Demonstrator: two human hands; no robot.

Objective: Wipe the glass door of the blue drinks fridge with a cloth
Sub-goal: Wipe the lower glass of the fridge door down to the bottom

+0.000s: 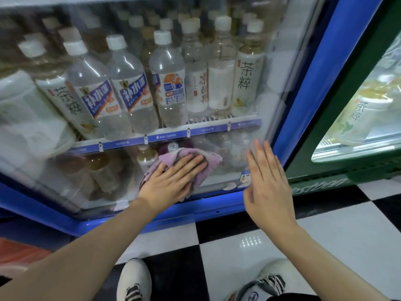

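Note:
The blue drinks fridge [308, 88] fills the upper view, its glass door [267, 72] misted, with rows of bottles behind it. My left hand [171, 183] lies flat with straight fingers on a crumpled pink-purple cloth [208, 162], pressing it against the lower part of the glass. My right hand [268, 183] is held up flat with fingers straight, near the door's lower right corner by the blue frame. Whether it touches the glass is unclear.
A green fridge [355, 118] with its own glass door stands directly to the right. The floor [325, 242] is black-and-white checkered tile. My two white shoes [134, 281] are at the bottom. An orange object [19, 255] sits at the lower left.

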